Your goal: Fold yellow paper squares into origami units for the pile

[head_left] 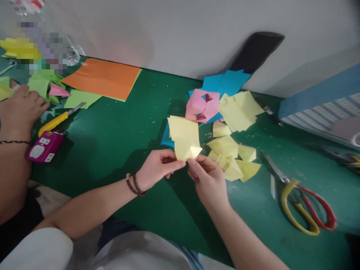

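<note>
Between both hands is a small folded piece of pale yellow paper (185,148), one corner turned up. My left hand (159,167), with beaded bracelets at the wrist, pinches its lower left edge. The thumb and fingers of my right hand (208,180) close on its lower right edge. Just behind it lies a stack of yellow paper squares (184,127), partly over blue paper (166,138). To the right of my hands several folded yellow paper pieces (229,150) are heaped. A pink folded paper model (201,105) with openings sits beyond them.
Scissors (298,202) with yellow and red handles lie at right. Blue sheets (226,82) and yellow squares (240,108) are near the wall. Orange paper (104,77), a yellow cutter (60,119) and a purple box (45,147) are left, near another person's hand (21,108).
</note>
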